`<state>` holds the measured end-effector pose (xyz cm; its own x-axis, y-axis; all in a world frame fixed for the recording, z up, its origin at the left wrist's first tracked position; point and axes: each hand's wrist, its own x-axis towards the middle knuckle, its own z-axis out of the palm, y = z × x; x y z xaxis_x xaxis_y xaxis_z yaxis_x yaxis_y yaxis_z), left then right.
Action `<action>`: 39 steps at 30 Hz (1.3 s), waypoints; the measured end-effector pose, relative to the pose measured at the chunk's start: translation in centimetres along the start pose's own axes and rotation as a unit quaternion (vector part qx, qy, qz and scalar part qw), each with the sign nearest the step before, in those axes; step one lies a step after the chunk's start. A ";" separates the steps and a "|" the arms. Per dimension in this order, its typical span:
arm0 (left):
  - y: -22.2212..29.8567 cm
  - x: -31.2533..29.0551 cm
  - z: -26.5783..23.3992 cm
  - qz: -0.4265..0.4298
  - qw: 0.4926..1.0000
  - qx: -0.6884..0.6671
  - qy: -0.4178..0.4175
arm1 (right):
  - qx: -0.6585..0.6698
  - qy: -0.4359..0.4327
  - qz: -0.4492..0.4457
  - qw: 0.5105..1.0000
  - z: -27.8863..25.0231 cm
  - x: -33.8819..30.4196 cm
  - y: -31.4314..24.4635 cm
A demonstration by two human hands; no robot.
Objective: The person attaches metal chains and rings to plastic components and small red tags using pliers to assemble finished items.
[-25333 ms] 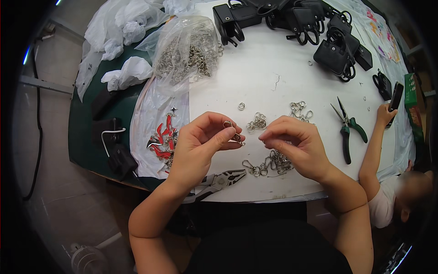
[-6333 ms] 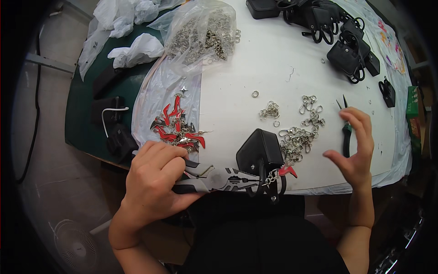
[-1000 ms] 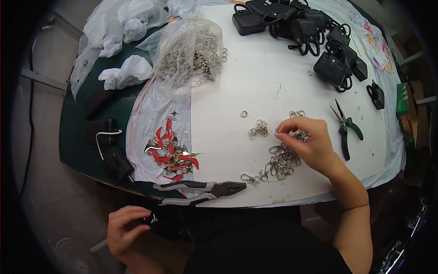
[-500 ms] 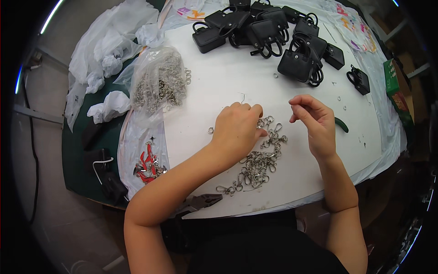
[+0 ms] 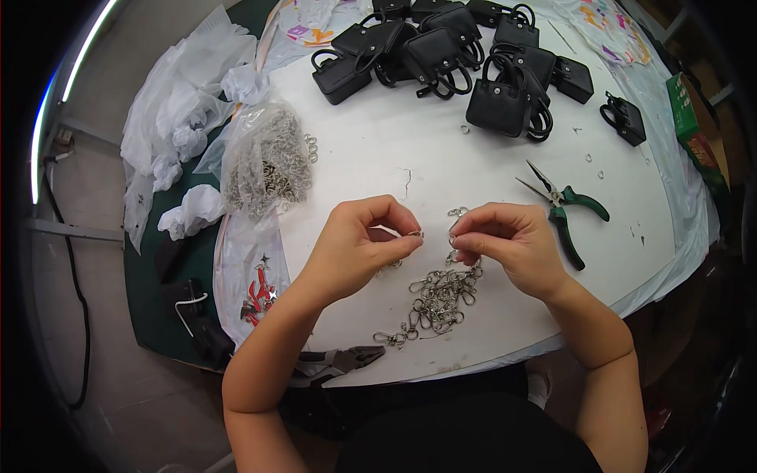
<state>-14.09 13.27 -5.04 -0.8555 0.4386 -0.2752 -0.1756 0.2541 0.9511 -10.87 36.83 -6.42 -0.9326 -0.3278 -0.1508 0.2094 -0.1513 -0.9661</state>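
Observation:
My left hand [image 5: 351,243] pinches a small silver metal ring [image 5: 419,233] between thumb and index finger. Opposite it, my right hand [image 5: 514,244] is closed in a pinch, with a small bit of silver metal at its fingertips; its exact kind is too small to tell. A gap separates the two pinches. Below and between them lies a pile of silver swivel clasps [image 5: 441,299] on the white board [image 5: 347,165]. Some of the clasps near my right fingers are partly covered by them. Green-handled needle-nose pliers [image 5: 561,201] lie spread beside my right hand.
Several small black handbags [image 5: 501,106] are heaped at the far side. A clear bag of metal rings [image 5: 264,169] stands at the left, near red-handled pieces [image 5: 259,296]. Dark pliers [image 5: 347,361] rest at the near edge. A green box [image 5: 690,130] is far right.
My left hand has drawn back left from the clasp pile and now pinches a ring. My right hand has come down and left beside it, uncovering the green-handled pliers. The view has shifted slightly.

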 end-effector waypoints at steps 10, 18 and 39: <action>0.7 -1.9 1.1 0.023 0.983 -0.180 -0.001 | 0.050 -0.053 0.052 0.996 1.3 -0.4 0.1; -0.1 -0.6 0.1 0.088 0.986 -0.124 -0.073 | 0.023 0.010 -0.023 0.999 0.8 -0.6 -0.3; 3.2 2.5 3.0 0.137 0.990 0.036 0.020 | 0.069 0.047 -0.156 0.984 -1.6 -1.1 -2.3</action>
<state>-15.36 17.76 -3.09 -0.8854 0.4649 -0.0020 0.0988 0.1923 0.9764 -10.81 39.01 -4.37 -0.9796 -0.1590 0.1233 -0.0592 -0.3575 -0.9320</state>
